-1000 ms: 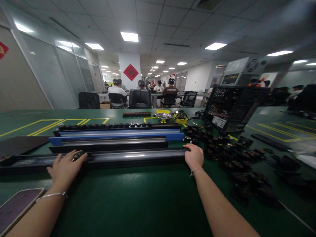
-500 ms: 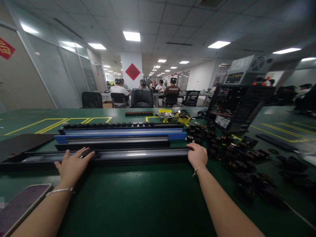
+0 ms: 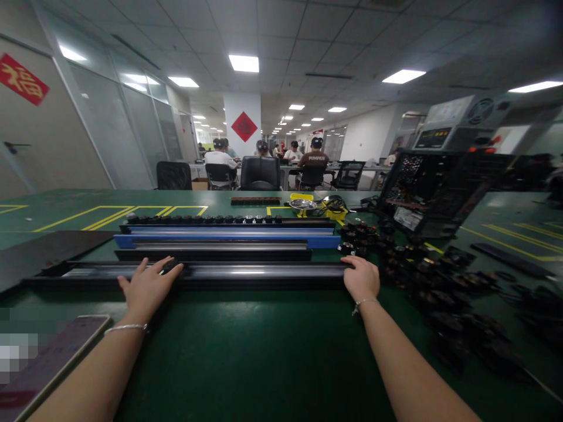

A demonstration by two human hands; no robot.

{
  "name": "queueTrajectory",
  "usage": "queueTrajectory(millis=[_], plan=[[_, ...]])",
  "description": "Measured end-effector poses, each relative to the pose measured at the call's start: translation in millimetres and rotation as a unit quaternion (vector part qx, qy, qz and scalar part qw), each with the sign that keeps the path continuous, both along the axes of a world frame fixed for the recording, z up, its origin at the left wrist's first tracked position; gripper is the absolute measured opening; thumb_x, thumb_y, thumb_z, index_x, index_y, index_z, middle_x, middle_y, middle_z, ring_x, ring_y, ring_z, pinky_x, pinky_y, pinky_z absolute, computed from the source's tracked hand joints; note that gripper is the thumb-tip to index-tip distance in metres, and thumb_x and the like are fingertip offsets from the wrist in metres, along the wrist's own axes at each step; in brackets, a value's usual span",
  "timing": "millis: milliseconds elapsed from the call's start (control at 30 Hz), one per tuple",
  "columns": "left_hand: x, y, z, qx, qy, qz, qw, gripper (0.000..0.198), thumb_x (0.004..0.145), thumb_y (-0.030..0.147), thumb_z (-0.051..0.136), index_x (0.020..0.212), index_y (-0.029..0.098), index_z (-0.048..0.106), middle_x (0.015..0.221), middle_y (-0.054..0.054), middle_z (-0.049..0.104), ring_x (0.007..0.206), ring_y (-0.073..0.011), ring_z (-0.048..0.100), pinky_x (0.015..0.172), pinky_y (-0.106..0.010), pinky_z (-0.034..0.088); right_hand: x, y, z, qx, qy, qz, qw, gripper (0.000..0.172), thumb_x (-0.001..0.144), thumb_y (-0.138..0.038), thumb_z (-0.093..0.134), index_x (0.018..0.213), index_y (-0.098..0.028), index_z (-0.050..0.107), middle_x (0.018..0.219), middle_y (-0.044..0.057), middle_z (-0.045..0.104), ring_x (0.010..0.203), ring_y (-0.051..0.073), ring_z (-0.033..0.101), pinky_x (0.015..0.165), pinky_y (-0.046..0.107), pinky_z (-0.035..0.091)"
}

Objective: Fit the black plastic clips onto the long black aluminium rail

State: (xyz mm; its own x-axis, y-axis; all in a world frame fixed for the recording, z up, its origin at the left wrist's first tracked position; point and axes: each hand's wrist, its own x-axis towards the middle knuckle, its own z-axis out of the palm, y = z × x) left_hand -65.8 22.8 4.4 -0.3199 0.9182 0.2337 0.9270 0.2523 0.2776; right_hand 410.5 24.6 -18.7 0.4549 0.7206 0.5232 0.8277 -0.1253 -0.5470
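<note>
A long black rail with a shiny grey channel [image 3: 264, 271] lies crosswise on the green table in front of me. My left hand [image 3: 152, 284] rests over its left part, with some fingers spread. Between the thumb and fingers sits a small black part [image 3: 169, 266], its shape mostly hidden by the hand. At the rail's right end is my right hand [image 3: 361, 276], its fingers bent around that end. Just behind lie a shorter black rail [image 3: 215, 254] and a blue rail [image 3: 323, 241]. A row of small black parts [image 3: 202, 220] lines another rail farther back.
Loose black parts [image 3: 431, 281] are heaped on the right. An open computer case [image 3: 422, 193] stands behind them with a power supply [image 3: 466, 120] on top. A metal dish [image 3: 303, 204] is at the back. A phone [image 3: 57, 357] lies front left. Several people sit beyond.
The whole scene has shifted to the right in the picture as my head turned slightly left. Both hands keep about the same places on the rail.
</note>
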Motion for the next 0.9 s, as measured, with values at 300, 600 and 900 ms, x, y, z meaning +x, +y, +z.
queueTrajectory(millis=[300,600,900], plan=[[13.7,-3.4,3.6,0.017,-0.002,-0.018,1.000,0.041,0.088,0.043,0.033,0.116,0.033,0.061,0.138,-0.001,0.051,0.135,-0.0310,0.031,0.104,-0.067,0.007,-1.5,-1.7,1.0,0.001,0.004,0.005,1.000,0.037,0.062,-0.013,0.043,0.082,-0.024,0.072,0.102,-0.001,0.068,0.099,0.022,0.050,0.093,0.036,0.036],[20.7,-2.1,0.6,0.038,-0.006,-0.020,0.999,0.047,0.086,0.047,0.035,0.121,0.024,0.057,0.136,-0.006,0.053,0.132,-0.0298,0.037,0.108,-0.060,0.008,-1.9,-2.1,1.2,0.004,0.004,0.008,1.000,0.037,0.062,-0.013,0.043,0.083,-0.024,0.072,0.101,0.000,0.068,0.100,0.022,0.050,0.094,0.037,0.036],[22.0,-3.3,2.5,0.025,-0.009,-0.015,1.000,0.050,0.086,0.050,0.032,0.120,0.026,0.059,0.136,-0.005,0.053,0.133,-0.0312,0.036,0.107,-0.061,0.012,-3.9,-2.8,2.0,0.009,0.011,0.009,1.000,0.038,0.062,-0.012,0.043,0.082,-0.024,0.072,0.099,-0.001,0.069,0.099,0.021,0.050,0.094,0.036,0.036]])
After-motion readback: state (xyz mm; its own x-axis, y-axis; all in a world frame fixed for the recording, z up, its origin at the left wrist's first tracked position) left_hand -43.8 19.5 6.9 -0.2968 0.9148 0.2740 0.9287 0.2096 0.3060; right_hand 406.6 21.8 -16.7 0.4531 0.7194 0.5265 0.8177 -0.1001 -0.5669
